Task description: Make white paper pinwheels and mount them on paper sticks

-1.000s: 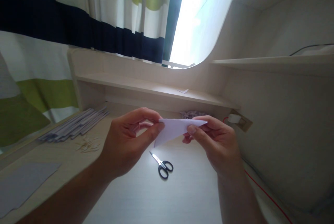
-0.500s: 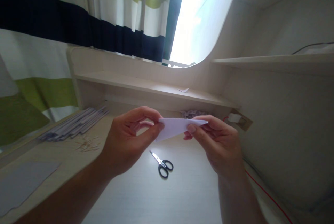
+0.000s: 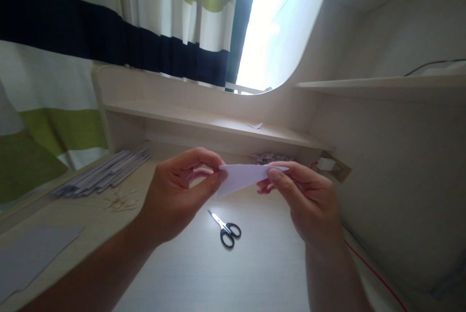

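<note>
While left hand [image 3: 173, 200] is pinching paper [image 3: 242, 177] at wide end, right hand [image 3: 313, 203] is pinching near tip, probably keeping edge taut

A cloth curtain in broad white, olive-green and navy-blue bands [image 3: 120, 35] hangs at the back left, ending beside a tall, glaring white window [image 3: 273, 25] — daylight so strong that its view is washed out. Below runs a long, cream-coloured wooden back shelf [image 3: 182, 116], over a pale wood-grained desk top [image 3: 211, 278] with a soft sheen. On the right, a plain greyish-white side wall [image 3: 393, 156] meets a straight cream-coloured side shelf [image 3: 382, 86].
</note>
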The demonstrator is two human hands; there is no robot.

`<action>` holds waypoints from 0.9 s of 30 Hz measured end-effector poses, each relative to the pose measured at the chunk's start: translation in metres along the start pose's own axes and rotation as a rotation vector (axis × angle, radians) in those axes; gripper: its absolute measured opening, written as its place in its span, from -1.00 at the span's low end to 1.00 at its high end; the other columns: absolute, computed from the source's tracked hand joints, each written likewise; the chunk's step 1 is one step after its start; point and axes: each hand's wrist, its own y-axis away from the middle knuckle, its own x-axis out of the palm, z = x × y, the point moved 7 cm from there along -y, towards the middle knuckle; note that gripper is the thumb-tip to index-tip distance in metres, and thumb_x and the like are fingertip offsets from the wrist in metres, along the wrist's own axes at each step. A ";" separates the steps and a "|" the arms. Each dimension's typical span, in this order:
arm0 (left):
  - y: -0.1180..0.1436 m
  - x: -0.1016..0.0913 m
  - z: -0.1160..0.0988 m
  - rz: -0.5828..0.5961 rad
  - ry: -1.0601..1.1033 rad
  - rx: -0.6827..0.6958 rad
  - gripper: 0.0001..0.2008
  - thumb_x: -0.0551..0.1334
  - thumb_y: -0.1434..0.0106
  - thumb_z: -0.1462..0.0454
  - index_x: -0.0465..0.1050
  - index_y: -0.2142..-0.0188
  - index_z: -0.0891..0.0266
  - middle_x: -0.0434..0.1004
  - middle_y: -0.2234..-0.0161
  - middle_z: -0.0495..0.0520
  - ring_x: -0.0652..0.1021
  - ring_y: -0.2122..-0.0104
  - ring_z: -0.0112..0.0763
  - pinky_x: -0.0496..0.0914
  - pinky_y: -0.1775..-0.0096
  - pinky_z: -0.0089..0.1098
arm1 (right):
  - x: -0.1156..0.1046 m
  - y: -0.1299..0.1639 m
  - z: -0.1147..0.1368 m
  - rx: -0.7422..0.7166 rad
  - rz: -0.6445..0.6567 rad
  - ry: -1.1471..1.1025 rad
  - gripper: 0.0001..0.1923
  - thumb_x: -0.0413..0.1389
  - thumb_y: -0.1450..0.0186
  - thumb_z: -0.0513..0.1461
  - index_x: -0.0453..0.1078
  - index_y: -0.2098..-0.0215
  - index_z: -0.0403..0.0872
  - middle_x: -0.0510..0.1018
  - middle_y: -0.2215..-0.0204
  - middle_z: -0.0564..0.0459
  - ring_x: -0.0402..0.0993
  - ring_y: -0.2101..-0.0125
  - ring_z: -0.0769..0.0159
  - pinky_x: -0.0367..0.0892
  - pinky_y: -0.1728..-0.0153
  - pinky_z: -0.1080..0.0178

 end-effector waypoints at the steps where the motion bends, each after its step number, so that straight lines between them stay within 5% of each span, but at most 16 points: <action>1: 0.000 0.000 0.000 0.001 -0.003 0.000 -0.88 0.42 -0.31 0.36 0.64 0.22 0.08 0.64 0.30 -0.10 0.61 0.33 -0.54 0.49 0.30 -0.60 | 0.000 0.000 0.000 -0.004 0.001 0.005 -0.90 0.28 -0.43 -0.26 0.68 0.18 -0.02 0.73 0.43 0.08 0.66 0.43 0.42 0.59 0.35 0.43; 16: 0.000 -0.002 -0.003 -0.018 -0.033 0.007 -0.90 0.42 -0.29 0.36 0.65 0.25 0.10 0.63 0.33 -0.07 0.61 0.31 -0.48 0.51 0.27 -0.52 | -0.009 0.000 -0.001 -0.011 -0.018 -0.016 -0.85 0.26 -0.45 -0.23 0.72 0.11 0.04 0.74 0.38 0.04 0.65 0.42 0.36 0.57 0.35 0.34; 27: -0.002 -0.002 -0.005 -0.014 -0.028 -0.029 -0.91 0.39 -0.28 0.39 0.62 0.28 0.15 0.60 0.34 -0.05 0.59 0.31 -0.45 0.48 0.27 -0.51 | -0.014 -0.002 -0.003 0.022 -0.037 0.060 -0.93 0.34 -0.36 -0.23 0.72 0.24 -0.01 0.73 0.43 0.03 0.65 0.41 0.35 0.54 0.35 0.35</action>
